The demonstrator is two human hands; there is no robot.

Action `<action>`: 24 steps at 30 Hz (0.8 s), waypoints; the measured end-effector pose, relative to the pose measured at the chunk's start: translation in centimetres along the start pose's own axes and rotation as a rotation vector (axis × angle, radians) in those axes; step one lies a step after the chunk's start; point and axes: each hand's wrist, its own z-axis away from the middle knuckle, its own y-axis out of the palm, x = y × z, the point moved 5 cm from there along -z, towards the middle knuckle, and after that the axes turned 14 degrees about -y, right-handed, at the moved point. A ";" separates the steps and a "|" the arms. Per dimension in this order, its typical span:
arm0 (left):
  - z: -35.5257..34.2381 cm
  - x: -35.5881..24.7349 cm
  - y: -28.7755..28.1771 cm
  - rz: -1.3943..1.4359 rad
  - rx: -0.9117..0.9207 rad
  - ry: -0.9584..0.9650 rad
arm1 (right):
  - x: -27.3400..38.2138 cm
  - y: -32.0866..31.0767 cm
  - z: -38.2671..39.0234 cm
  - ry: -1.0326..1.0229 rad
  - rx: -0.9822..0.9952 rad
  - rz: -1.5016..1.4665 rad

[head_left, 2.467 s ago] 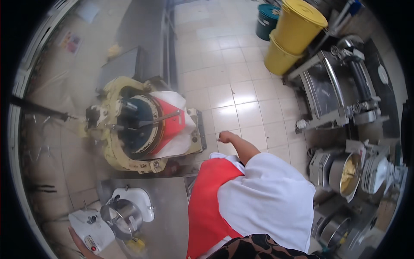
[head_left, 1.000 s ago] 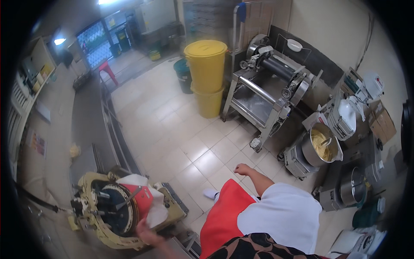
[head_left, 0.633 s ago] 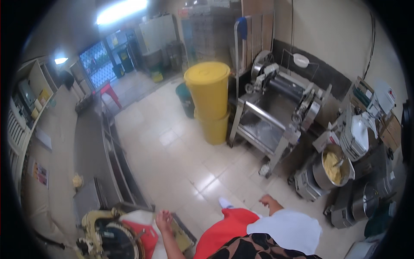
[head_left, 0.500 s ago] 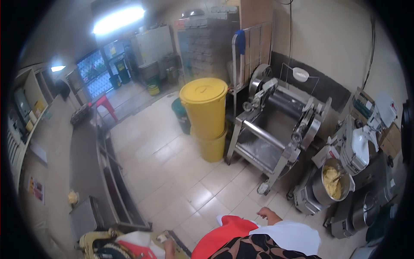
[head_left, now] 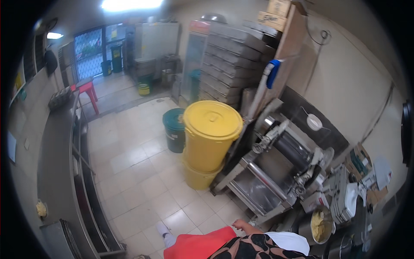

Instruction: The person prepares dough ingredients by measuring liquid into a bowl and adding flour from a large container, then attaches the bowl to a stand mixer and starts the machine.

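Observation:
My right hand shows small at the lower middle, just past the edge of my red apron. Its fingers are loosely curled in, and I see nothing in them. The hand is over the tiled floor, apart from the metal roller machine ahead to its right. My left hand is out of the picture. Beyond my hands, a yellow lidded bin stands stacked on another yellow container. A green lidded bin is just behind it on the left.
Along the left wall runs a long metal counter. Right of me, a mixer bowl holds yellow dough near a weighing scale. Stacked metal trays rise behind the bins. A red stool stands near the far lattice door.
The view has moved forward and swung right. My left hand has dropped out at the lower left, and a white-covered foot has come into view. The yellow bins look closer.

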 end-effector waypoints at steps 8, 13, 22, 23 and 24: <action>-12.8 -14.1 -13.5 -0.129 -0.111 0.074 | 23.1 -5.5 -10.7 -0.076 -0.124 -0.122; -15.3 -33.7 -18.8 0.476 -0.167 0.334 | 37.1 -12.0 -17.4 -0.173 -0.254 -0.359; -15.2 -47.2 -16.5 0.612 -0.221 0.272 | 66.5 -12.3 -38.0 -0.510 0.121 -0.169; -15.8 -45.3 -15.8 0.591 -0.253 0.206 | 69.5 -12.1 -40.3 -0.568 0.203 -0.090; -14.6 -43.9 -14.5 0.578 -0.264 0.105 | 70.4 -12.7 -43.8 -0.563 0.227 -0.100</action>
